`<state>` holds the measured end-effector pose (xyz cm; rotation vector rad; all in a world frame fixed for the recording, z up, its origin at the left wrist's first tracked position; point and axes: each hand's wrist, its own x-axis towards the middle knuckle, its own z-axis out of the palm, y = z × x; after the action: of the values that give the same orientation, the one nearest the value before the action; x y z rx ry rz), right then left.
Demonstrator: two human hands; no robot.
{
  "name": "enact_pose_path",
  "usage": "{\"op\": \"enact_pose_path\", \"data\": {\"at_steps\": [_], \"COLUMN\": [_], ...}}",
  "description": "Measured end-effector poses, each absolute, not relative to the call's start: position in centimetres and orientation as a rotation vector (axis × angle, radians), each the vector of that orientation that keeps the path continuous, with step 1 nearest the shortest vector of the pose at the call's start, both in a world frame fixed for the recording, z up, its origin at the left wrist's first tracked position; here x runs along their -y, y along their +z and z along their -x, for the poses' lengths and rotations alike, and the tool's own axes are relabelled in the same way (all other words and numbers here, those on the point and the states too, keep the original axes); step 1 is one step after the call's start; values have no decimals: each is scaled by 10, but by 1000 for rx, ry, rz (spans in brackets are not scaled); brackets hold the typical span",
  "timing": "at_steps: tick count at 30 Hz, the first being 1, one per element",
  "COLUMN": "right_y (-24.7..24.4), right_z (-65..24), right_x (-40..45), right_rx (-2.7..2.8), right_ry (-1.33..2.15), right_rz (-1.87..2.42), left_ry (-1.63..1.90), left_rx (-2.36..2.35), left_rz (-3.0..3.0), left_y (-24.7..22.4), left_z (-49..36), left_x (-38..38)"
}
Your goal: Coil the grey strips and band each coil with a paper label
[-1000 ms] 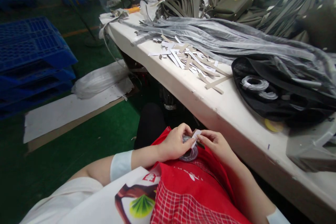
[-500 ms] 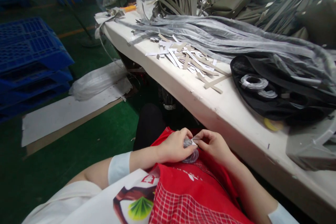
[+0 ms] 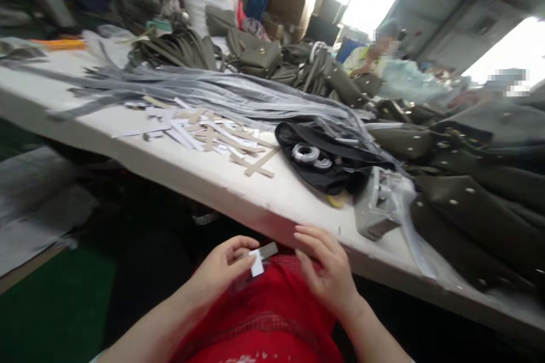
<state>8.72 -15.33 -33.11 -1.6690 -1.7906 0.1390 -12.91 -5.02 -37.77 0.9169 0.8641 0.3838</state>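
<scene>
My left hand [image 3: 227,264] is over the red apron [image 3: 255,317], fingers closed. A white paper strip [image 3: 257,264] shows at its thumb, and a short grey strap end [image 3: 269,249] sticks out to the right. The coil these belong to is mostly hidden under the hand. My right hand [image 3: 326,266] is apart from it, by the table's front edge, with fingers spread and nothing in them.
On the white table [image 3: 238,198] lie loose paper strips [image 3: 208,130], long plastic-wrapped straps [image 3: 213,88], a black bag [image 3: 323,181] holding white coils [image 3: 305,153], and a grey tape dispenser [image 3: 377,210]. Dark olive bags [image 3: 481,210] pile up at right. Two people are beyond.
My view has swung right and up. My right hand has let go of the white strip and moved away to the right, its fingers opening. My left hand keeps its hold.
</scene>
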Motion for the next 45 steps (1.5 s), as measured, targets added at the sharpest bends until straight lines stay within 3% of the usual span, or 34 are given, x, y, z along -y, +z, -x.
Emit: {"op": "enact_pose_path", "data": {"at_steps": [4, 7, 12, 20, 25, 31, 40, 45], "right_y": [-318, -324, -341, -353, -375, -369, -352, -366], "right_z": [-188, -249, -280, -246, -234, -202, -57, -25], "right_x": [184, 200, 190, 210, 221, 213, 149, 131], "right_rx": [1089, 779, 737, 620, 377, 437, 910, 866], "right_ry": [-431, -316, -82, -288, 142, 223, 1215, 1451], "right_rz": [1988, 2076, 1958, 1864, 1811, 1799, 1495, 1413], "left_ry": [399, 391, 377, 341, 422, 448, 693, 765], "left_rx": [-926, -939, -925, -862, -915, -860, -964, -984], "left_rz": [-895, -900, -1032, -1049, -1013, -1150, -1255, -1256], "left_y": [-388, -388, -387, -399, -392, -390, -384, -381], "left_z": [131, 130, 126, 131, 128, 125, 126, 132], "left_x": [46, 50, 58, 56, 58, 57, 64, 65]}}
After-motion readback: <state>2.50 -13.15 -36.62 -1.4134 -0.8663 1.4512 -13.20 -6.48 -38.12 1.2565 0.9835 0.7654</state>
